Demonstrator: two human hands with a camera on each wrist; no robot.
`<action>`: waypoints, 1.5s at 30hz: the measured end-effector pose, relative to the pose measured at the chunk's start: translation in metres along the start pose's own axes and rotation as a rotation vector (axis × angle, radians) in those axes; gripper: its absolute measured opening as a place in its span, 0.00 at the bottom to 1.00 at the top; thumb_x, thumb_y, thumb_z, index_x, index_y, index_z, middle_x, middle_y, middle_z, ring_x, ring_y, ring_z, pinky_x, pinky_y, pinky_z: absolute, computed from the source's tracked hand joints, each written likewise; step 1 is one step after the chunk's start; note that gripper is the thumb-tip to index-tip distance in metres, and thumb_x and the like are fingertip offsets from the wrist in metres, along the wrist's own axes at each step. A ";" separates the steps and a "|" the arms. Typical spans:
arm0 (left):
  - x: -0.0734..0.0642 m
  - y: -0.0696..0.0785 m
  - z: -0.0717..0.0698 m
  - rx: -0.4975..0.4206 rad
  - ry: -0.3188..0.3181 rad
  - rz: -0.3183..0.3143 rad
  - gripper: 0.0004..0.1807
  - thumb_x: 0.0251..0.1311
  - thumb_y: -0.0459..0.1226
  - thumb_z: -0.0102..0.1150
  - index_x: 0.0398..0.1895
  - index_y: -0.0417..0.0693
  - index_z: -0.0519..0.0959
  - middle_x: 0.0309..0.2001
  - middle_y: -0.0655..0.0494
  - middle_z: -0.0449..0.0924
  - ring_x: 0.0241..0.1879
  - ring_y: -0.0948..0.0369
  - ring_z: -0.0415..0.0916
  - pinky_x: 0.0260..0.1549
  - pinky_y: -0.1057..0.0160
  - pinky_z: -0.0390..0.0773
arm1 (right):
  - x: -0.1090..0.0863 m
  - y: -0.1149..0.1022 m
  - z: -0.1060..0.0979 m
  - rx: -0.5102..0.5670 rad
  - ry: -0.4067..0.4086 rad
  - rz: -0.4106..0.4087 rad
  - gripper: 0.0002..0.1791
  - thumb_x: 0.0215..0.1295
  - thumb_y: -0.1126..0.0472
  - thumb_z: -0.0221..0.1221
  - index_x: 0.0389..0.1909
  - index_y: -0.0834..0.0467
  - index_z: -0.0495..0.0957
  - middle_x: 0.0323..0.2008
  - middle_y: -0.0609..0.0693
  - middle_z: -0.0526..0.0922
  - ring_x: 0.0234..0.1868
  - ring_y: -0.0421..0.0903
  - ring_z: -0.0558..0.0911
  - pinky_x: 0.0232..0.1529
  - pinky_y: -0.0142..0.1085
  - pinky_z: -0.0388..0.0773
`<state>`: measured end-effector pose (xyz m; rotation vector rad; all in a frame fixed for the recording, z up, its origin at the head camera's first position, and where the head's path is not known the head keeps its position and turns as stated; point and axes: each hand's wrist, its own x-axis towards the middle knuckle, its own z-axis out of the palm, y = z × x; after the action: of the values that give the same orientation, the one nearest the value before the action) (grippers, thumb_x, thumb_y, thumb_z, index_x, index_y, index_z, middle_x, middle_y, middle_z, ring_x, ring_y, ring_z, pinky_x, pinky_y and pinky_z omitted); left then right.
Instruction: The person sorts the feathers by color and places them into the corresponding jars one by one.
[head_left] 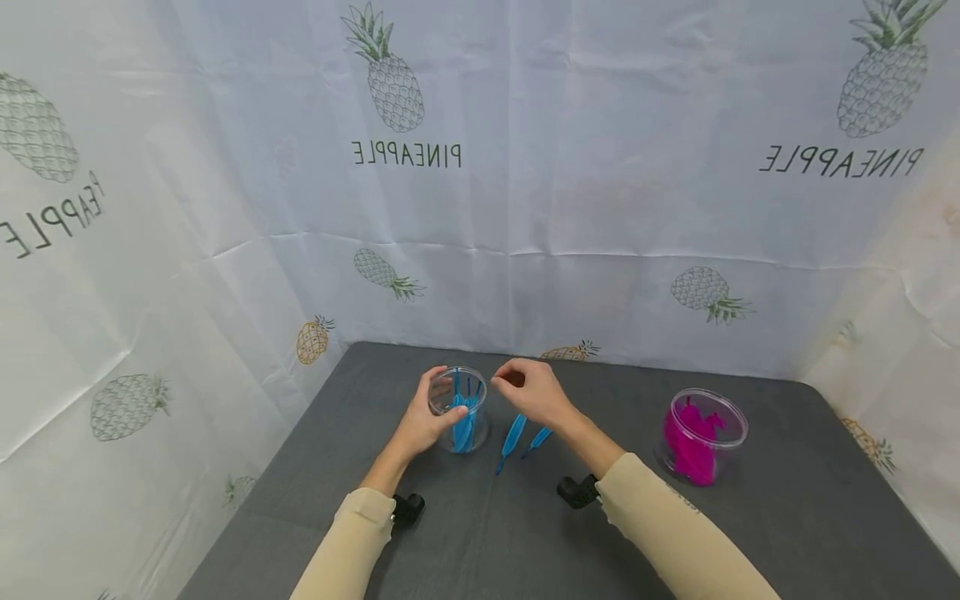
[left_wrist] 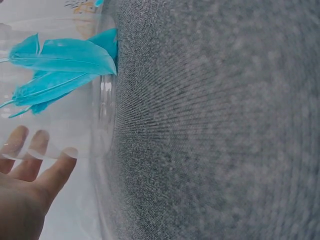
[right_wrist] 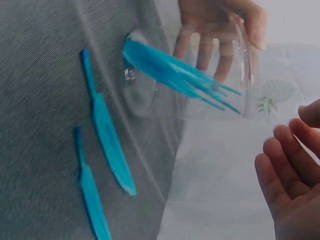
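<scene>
A clear round jar point(head_left: 481, 433) stands on the dark cloth with several blue feathers point(head_left: 462, 427) inside, quills pointing up. My left hand point(head_left: 423, 421) grips this jar from the left, thumb near the rim and fingers round the far side. My right hand point(head_left: 534, 392) hovers just right of the jar's rim, clear of it. Its fingers are loosely bent, the thumb close to the forefinger, and nothing shows between them in the right wrist view. Two loose blue feathers lie on the cloth below that hand, one nearer the jar point(right_wrist: 111, 142) and one farther off point(right_wrist: 90, 192).
To the right stands a second clear jar point(head_left: 731, 437) holding bright pink feathers point(head_left: 693, 446). The table has a dark grey cloth point(head_left: 480, 533). White pineapple-printed curtains point(head_left: 600, 200) hang behind and at both sides. A black wrist device point(head_left: 577, 492) sits under the right sleeve.
</scene>
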<state>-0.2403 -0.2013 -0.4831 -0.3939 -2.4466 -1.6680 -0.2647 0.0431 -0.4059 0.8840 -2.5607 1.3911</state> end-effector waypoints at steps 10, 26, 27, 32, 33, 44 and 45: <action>-0.004 0.019 -0.003 0.023 -0.031 -0.019 0.46 0.67 0.39 0.65 0.80 0.43 0.48 0.72 0.35 0.61 0.71 0.40 0.61 0.60 0.37 0.69 | -0.010 0.015 -0.004 -0.076 -0.105 -0.086 0.07 0.73 0.60 0.60 0.43 0.58 0.85 0.37 0.46 0.83 0.34 0.39 0.80 0.38 0.36 0.80; 0.000 0.005 -0.003 0.040 -0.009 -0.017 0.48 0.65 0.46 0.67 0.80 0.48 0.49 0.72 0.41 0.62 0.71 0.41 0.63 0.59 0.36 0.72 | -0.030 0.044 -0.007 -0.267 -0.235 -0.078 0.03 0.71 0.56 0.64 0.39 0.51 0.85 0.39 0.41 0.81 0.43 0.44 0.81 0.46 0.42 0.80; 0.000 0.005 -0.003 0.041 -0.009 -0.017 0.48 0.65 0.46 0.67 0.80 0.48 0.49 0.72 0.41 0.62 0.71 0.41 0.63 0.58 0.36 0.72 | -0.031 0.046 -0.006 -0.270 -0.241 -0.077 0.03 0.71 0.56 0.64 0.39 0.50 0.84 0.39 0.40 0.81 0.44 0.45 0.81 0.46 0.42 0.80; 0.001 0.003 -0.003 0.042 -0.007 -0.019 0.48 0.65 0.46 0.67 0.80 0.50 0.49 0.72 0.41 0.62 0.71 0.43 0.62 0.61 0.37 0.70 | -0.036 0.055 -0.003 -0.291 -0.267 -0.070 0.03 0.69 0.56 0.66 0.38 0.50 0.84 0.39 0.40 0.81 0.45 0.44 0.79 0.46 0.43 0.79; 0.000 0.003 -0.003 0.042 -0.007 -0.020 0.48 0.65 0.46 0.67 0.80 0.50 0.49 0.72 0.41 0.62 0.71 0.44 0.62 0.62 0.37 0.70 | -0.037 0.056 -0.003 -0.294 -0.274 -0.069 0.03 0.68 0.56 0.67 0.38 0.51 0.84 0.39 0.41 0.81 0.45 0.45 0.79 0.45 0.43 0.79; -0.001 0.002 -0.001 0.046 -0.010 -0.022 0.49 0.64 0.50 0.67 0.80 0.49 0.49 0.72 0.41 0.62 0.71 0.42 0.62 0.61 0.36 0.70 | -0.048 0.074 -0.001 -0.367 -0.335 -0.055 0.12 0.64 0.49 0.70 0.40 0.53 0.84 0.40 0.44 0.79 0.44 0.47 0.75 0.45 0.46 0.76; -0.001 0.002 -0.001 0.047 -0.009 -0.022 0.49 0.64 0.50 0.67 0.80 0.50 0.49 0.72 0.41 0.62 0.71 0.43 0.62 0.61 0.36 0.70 | -0.048 0.076 -0.001 -0.378 -0.335 -0.055 0.13 0.63 0.48 0.70 0.40 0.52 0.84 0.41 0.45 0.79 0.44 0.46 0.75 0.46 0.46 0.76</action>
<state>-0.2385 -0.2016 -0.4815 -0.3708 -2.5005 -1.6166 -0.2650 0.0965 -0.4779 1.1825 -2.8701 0.7508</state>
